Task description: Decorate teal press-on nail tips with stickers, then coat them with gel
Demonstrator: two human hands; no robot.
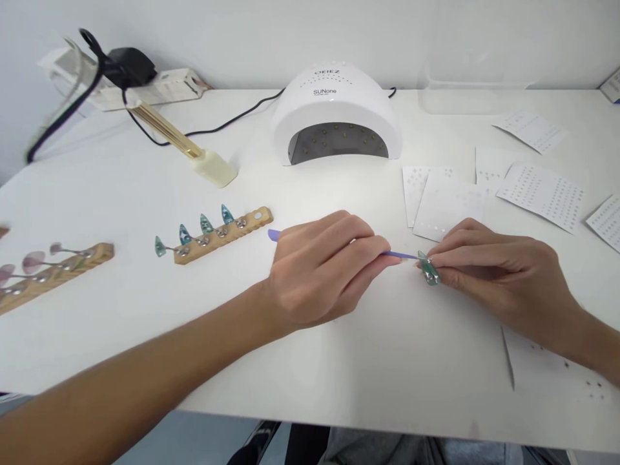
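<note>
My left hand (324, 268) is closed round a slim purple nail tool (401, 254), its wide end sticking out behind the knuckles. The tool's thin point meets the upper part of a green press-on nail (429, 270). That nail is pinched between the thumb and fingers of my right hand (504, 278); it is shiny and carries small light decorations. To the left, a wooden stand (227, 234) bears several blue-green nails (206, 224) on little metal holders. Whether the tool's tip presses on the nail or only hovers at it, I cannot tell.
A white nail lamp (339, 103) stands at the back. Sticker sheets (448, 203) lie to the right, one partly under my right forearm. Another wooden stand (62, 274) holds pinkish nails at far left. A cream-coloured brush-like object (213, 168) and a power strip (165, 87) are behind.
</note>
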